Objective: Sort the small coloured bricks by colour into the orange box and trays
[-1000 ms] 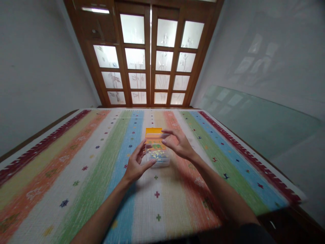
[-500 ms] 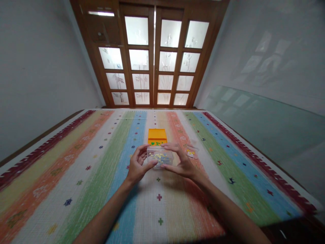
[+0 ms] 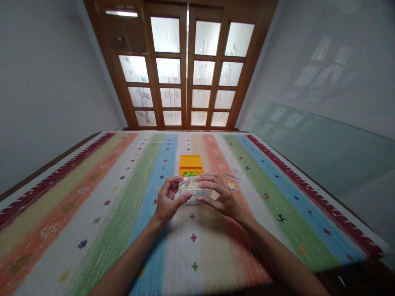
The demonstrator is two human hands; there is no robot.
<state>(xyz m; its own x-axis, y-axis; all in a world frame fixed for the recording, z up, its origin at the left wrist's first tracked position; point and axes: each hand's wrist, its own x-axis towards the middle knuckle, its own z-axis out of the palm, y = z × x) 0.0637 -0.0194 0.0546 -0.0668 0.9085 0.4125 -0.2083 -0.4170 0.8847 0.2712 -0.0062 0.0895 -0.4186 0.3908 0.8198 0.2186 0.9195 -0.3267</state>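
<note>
A clear plastic box (image 3: 193, 186) is between my two hands above the middle of the striped cloth. Small yellow and bluish pieces show faintly through its front; glare on the top hides most of the inside. My left hand (image 3: 169, 199) grips the left side, thumb at the front lower edge and fingers behind. The right side is in my right hand (image 3: 218, 195), with fingers over the top and thumb at the lower front. Just beyond it lies an open orange case (image 3: 190, 161) with small green pieces in its near half.
To the right of the box lies a small clear plastic bag or packet (image 3: 233, 183) with yellow and white bits. The striped cloth (image 3: 108, 224) covers the table. A glass sheet (image 3: 321, 135) leans on the right wall, and wooden glazed doors (image 3: 187, 94) stand behind the table.
The box's clear top has shifted in angle and now catches glare, so the pieces inside show less. The fingers of my right hand have moved slightly over the top. My left hand stays put.
</note>
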